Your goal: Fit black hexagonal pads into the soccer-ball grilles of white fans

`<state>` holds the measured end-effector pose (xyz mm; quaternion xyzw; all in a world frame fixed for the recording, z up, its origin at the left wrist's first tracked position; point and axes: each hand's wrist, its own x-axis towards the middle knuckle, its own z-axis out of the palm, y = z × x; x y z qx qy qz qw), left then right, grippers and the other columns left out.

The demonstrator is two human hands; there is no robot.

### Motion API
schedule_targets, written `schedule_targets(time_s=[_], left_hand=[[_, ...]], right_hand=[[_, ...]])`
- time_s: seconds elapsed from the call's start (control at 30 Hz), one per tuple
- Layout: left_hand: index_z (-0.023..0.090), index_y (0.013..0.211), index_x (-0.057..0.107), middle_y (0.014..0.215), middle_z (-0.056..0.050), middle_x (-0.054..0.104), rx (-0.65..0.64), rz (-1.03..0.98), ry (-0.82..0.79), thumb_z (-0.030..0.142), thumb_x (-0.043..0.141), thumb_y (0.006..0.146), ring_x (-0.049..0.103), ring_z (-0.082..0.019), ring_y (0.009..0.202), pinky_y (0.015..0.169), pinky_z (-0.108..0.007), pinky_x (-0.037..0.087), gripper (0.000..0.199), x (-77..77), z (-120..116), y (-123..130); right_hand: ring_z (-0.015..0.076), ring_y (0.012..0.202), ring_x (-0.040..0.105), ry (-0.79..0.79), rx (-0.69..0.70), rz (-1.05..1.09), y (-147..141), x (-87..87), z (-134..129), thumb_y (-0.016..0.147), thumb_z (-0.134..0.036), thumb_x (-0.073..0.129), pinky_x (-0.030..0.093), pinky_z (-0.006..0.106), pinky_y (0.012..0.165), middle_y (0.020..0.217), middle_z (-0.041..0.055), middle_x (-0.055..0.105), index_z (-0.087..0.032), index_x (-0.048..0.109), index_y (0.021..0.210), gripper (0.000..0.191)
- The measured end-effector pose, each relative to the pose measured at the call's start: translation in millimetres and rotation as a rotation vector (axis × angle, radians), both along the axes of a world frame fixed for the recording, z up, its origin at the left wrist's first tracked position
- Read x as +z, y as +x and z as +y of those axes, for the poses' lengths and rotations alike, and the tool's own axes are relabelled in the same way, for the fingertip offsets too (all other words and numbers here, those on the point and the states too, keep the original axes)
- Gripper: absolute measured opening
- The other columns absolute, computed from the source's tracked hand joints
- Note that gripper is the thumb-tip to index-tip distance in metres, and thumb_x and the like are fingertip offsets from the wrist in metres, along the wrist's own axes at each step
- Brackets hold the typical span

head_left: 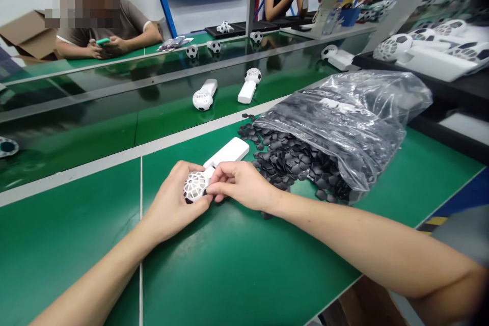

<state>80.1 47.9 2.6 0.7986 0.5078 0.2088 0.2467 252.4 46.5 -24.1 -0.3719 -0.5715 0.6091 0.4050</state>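
White ball-headed device [219,157] (latticed face upward), handle [231,151] outward.

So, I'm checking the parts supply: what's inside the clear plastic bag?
Black pieces lie in the plastic bag's mouth and spill onto the green table. A white patch shows, inside or outside, I can't tell. Folds and glare hide what's deeper.

Left hand [171,205] cups, right hand [248,186] pinches (both bare forearms [107,275] angle inward).

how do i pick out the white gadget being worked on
On the green workbench, look left of the clear plastic bag. The white gadget there has a round lattice head and handle. Unlike nearby lookalikes, it's in the left hand, the right hand touching it.
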Motion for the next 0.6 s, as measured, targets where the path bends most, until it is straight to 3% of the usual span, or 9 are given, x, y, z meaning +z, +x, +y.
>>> schedule_targets(time_s=[0.2, 0.33, 0.4, 0.47, 0.53, 0.6], left_hand=[[0.019, 0.095, 0.049, 0.091, -0.003, 0.05, 0.048, -0.018, 0.081, 0.034, 0.055, 0.069, 0.053, -0.021, 0.084, 0.07, -0.034, 0.044, 0.031, -0.3, 0, 3], [0.021, 0.098, 0.049, 0.096, -0.003, 0.052, 0.032, -0.018, 0.081, 0.034, 0.055, 0.071, 0.054, -0.021, 0.087, 0.077, -0.036, 0.044, 0.031, 2.2, 16, -13], [0.021, 0.101, 0.048, 0.098, -0.004, 0.052, 0.129, 0.045, 0.12, 0.038, 0.055, 0.072, 0.055, -0.023, 0.088, 0.077, -0.036, 0.045, 0.034, 3.7, 42, -29], [0.019, 0.103, 0.048, 0.101, -0.007, 0.05, 0.303, 0.154, 0.215, 0.043, 0.054, 0.072, 0.054, -0.025, 0.09, 0.077, -0.037, 0.045, 0.04, 6.1, 79, -44], [0.015, 0.106, 0.048, 0.105, -0.012, 0.049, 0.411, 0.239, 0.275, 0.045, 0.05, 0.074, 0.052, -0.028, 0.096, 0.082, -0.04, 0.043, 0.044, 10.0, 121, -51], [0.01, 0.107, 0.049, 0.107, -0.018, 0.048, 0.427, 0.281, 0.306, 0.046, 0.051, 0.072, 0.047, -0.035, 0.103, 0.085, -0.047, 0.04, 0.05, 14.2, 158, -46]], right_hand=[[0.0102, 0.052, 0.058, 0.104, -0.041, -0.268, -3, 8.2, 8, 0.077, -0.016, 0.07, 0.042, 0.016, 0.048, 0.058, -0.0038, 0.058, -0.014, 0.055, 0.07, 0.017], [0.0175, 0.07, 0.059, 0.376, -0.05, -0.852, 20, 36.7, 6, 0.078, -0.027, 0.072, 0.043, 0.023, 0.059, 0.072, 0.0005, 0.06, -0.017, 0.059, 0.075, 0.016], [0.0251, 0.084, 0.058, 0.415, -0.095, -1.182, 35, 49.3, 4, 0.073, -0.032, 0.077, 0.044, 0.028, 0.064, 0.087, 0.0059, 0.06, -0.017, 0.062, 0.085, 0.024], [0.0284, 0.089, 0.057, 0.372, -0.084, -1.375, 46, 56.2, 2, 0.07, -0.034, 0.078, 0.044, 0.03, 0.066, 0.094, 0.0094, 0.059, -0.017, 0.063, 0.094, 0.033], [0.0268, 0.084, 0.059, 0.347, -0.016, -1.426, 49, 58.8, 3, 0.073, -0.029, 0.076, 0.044, 0.029, 0.064, 0.096, 0.0095, 0.059, -0.017, 0.063, 0.098, 0.03], [0.0237, 0.08, 0.061, 0.35, 0.053, -1.421, 47, 60.2, 4, 0.078, -0.016, 0.069, 0.044, 0.027, 0.061, 0.095, 0.0085, 0.06, -0.017, 0.063, 0.097, 0.02]])
